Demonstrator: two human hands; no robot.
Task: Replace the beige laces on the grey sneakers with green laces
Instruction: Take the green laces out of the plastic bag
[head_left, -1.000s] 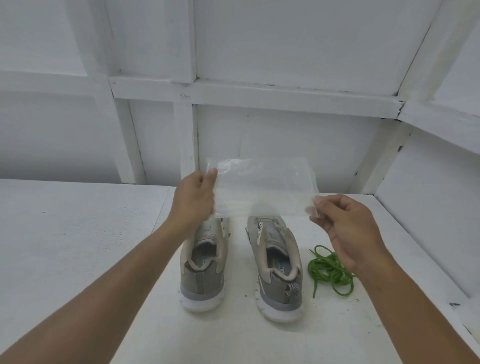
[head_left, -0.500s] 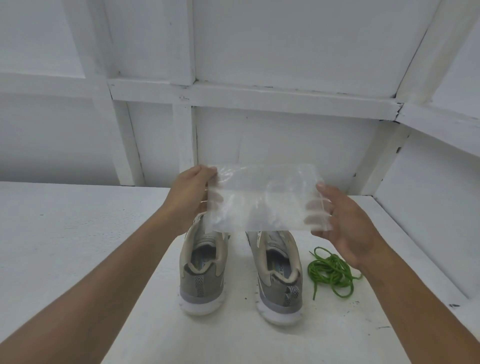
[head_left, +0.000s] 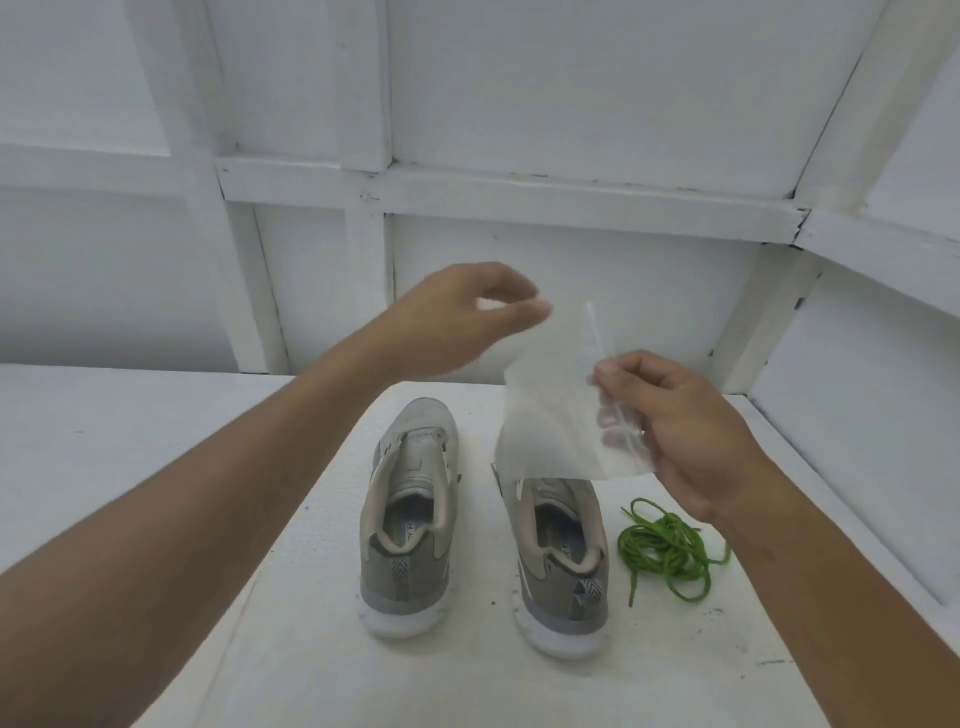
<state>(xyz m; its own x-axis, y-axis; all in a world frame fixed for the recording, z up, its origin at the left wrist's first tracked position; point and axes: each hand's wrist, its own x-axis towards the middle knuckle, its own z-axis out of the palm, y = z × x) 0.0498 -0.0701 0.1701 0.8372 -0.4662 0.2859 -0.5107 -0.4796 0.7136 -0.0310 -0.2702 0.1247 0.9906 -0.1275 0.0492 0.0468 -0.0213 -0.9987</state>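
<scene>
Clear bag (head_left: 550, 415) held up over two sneakers (head_left: 409, 525) on a white table (head_left: 156, 441).

The right hand (head_left: 691, 426), right of centre, pinches the bag's right edge, thumb in front and fingers showing through the plastic behind. The left hand (head_left: 467, 317), blurred at centre frame, hangs with fingers curled just beside the bag's upper left corner; whether it grips the bag cannot be told. The grey sneakers stand side by side at lower centre, heels toward the camera, and the bag hides the toe of the right-hand one. The green laces (head_left: 667, 551) lie in a loose tangle on the table just beside that shoe, at lower right.
</scene>
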